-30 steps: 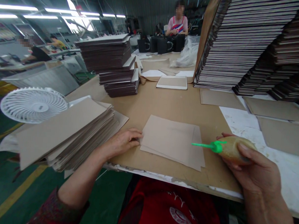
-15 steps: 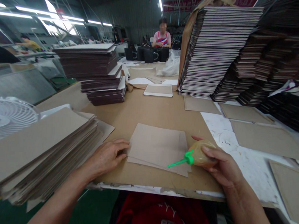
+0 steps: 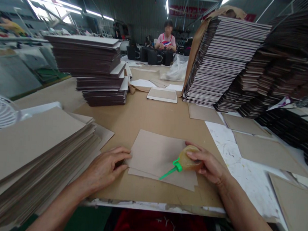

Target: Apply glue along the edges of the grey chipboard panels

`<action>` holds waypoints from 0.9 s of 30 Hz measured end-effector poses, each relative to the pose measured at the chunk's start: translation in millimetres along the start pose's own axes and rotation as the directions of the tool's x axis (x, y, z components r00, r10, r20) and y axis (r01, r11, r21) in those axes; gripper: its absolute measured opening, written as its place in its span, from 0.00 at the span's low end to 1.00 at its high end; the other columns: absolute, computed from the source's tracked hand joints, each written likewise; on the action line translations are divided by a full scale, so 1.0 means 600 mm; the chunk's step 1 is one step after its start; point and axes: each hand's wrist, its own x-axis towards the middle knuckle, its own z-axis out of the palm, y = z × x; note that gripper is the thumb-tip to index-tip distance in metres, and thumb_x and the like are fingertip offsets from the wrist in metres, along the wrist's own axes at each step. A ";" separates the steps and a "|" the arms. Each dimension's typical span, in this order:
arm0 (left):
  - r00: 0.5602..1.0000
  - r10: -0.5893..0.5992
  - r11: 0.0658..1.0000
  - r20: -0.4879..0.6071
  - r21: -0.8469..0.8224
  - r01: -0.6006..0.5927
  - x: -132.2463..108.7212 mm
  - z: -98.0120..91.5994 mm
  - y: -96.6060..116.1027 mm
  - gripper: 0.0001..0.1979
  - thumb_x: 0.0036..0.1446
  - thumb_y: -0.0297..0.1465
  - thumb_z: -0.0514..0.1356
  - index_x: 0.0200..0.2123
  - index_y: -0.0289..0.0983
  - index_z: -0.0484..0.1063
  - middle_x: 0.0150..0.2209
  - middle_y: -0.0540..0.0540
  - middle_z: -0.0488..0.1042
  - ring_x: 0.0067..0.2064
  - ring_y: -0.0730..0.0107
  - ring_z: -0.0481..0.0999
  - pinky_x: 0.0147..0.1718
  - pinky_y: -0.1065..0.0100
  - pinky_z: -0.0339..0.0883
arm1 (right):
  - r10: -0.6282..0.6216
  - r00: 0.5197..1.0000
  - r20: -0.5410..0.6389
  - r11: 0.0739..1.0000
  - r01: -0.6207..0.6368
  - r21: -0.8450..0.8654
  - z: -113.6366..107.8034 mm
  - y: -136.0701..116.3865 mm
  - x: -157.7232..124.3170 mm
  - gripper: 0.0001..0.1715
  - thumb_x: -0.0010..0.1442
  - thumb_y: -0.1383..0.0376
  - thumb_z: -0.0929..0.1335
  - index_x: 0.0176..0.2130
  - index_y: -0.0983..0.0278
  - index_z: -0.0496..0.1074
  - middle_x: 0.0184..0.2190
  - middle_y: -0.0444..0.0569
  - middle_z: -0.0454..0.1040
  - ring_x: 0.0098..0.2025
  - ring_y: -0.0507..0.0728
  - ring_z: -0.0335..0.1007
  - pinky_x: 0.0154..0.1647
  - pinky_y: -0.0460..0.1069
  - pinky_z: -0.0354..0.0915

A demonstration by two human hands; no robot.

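Note:
A few grey cardboard sheets lie stacked on the brown table in front of me. My left hand rests with its fingers spread on the left edge of these sheets. My right hand grips a yellowish glue bottle with a green nozzle. The nozzle tip points down-left and sits at the lower middle of the top sheet.
A thick pile of grey cardboard lies at my left, by a white fan. Dark board stacks stand behind, with taller ones at right. Loose grey sheets lie on white paper at right. A person sits at the far end.
My right hand has brought the glue bottle leftward and down, from off the sheets' right edge onto the top sheet. My left hand has stayed on the sheets' left edge. The view has shifted right.

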 end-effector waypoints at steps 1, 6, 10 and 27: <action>1.000 0.001 1.000 0.000 -0.015 -0.001 0.000 0.001 -0.001 0.15 0.58 0.30 0.57 0.48 0.45 0.73 0.54 0.47 0.70 0.52 0.61 0.70 0.51 0.61 0.64 | 0.004 1.000 -0.003 1.000 -0.004 0.003 -0.001 -0.001 0.001 0.42 0.46 0.60 0.76 0.58 0.59 0.62 0.28 0.41 0.68 0.19 0.45 0.55 0.09 0.36 0.45; 1.000 -0.002 0.999 0.001 -0.049 0.002 -0.001 0.000 -0.003 0.15 0.57 0.30 0.57 0.48 0.46 0.73 0.53 0.48 0.70 0.53 0.62 0.70 0.51 0.61 0.63 | 0.016 1.000 0.009 1.000 -0.016 0.003 -0.006 -0.012 0.011 0.37 0.48 0.60 0.75 0.56 0.59 0.64 0.29 0.41 0.69 0.19 0.44 0.55 0.09 0.36 0.44; 1.000 -0.009 0.997 -0.008 -0.076 0.008 -0.002 -0.003 0.003 0.15 0.57 0.29 0.57 0.47 0.45 0.74 0.52 0.48 0.70 0.52 0.62 0.70 0.51 0.62 0.63 | 0.020 0.999 0.031 1.000 -0.019 -0.023 -0.010 -0.016 0.018 0.34 0.48 0.59 0.75 0.53 0.59 0.67 0.28 0.41 0.68 0.18 0.44 0.53 0.09 0.36 0.44; 0.992 -0.127 0.956 -0.026 -0.270 0.115 0.010 -0.022 0.024 0.30 0.49 0.28 0.61 0.57 0.43 0.65 0.43 0.47 0.71 0.39 0.66 0.71 0.36 0.67 0.63 | -0.164 0.981 0.106 0.985 0.156 0.077 -0.024 -0.008 0.006 0.36 0.53 0.60 0.73 0.59 0.54 0.62 0.33 0.45 0.72 0.19 0.46 0.58 0.11 0.37 0.51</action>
